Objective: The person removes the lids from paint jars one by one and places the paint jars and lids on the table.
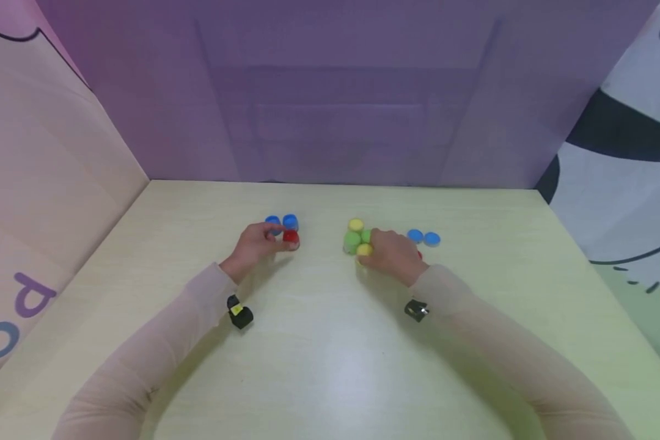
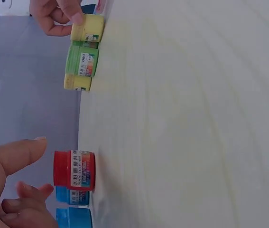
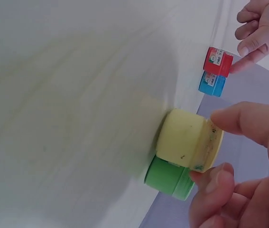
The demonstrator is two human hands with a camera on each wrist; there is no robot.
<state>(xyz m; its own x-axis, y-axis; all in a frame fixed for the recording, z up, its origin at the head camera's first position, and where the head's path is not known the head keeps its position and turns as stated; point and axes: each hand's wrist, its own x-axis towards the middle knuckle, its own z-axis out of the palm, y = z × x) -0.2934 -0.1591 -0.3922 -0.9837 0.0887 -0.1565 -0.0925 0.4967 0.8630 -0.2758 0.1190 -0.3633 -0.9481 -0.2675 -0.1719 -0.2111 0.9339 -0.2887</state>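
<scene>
My left hand (image 1: 257, 247) is at a red paint jar (image 1: 291, 236), thumb and fingers spread loosely around its lid. In the left wrist view a gap shows between this thumb and the red jar. Two blue paint jars (image 1: 290, 220) stand just behind it. My right hand (image 1: 393, 253) pinches the lid of a yellow paint jar (image 3: 181, 137) between thumb and fingers. This jar stands upright at the front of a cluster, against a green paint jar (image 3: 165, 175). Another green jar (image 1: 352, 239) and a second yellow jar (image 1: 355, 225) complete the cluster, partly hidden by my right hand.
Two more blue-topped jars (image 1: 423, 237) stand to the right of my right hand. A bit of red (image 1: 420, 255) shows from behind that hand. The pale wooden table (image 1: 330, 342) ends at a purple panel (image 1: 341, 122) at the back, with printed panels at both sides.
</scene>
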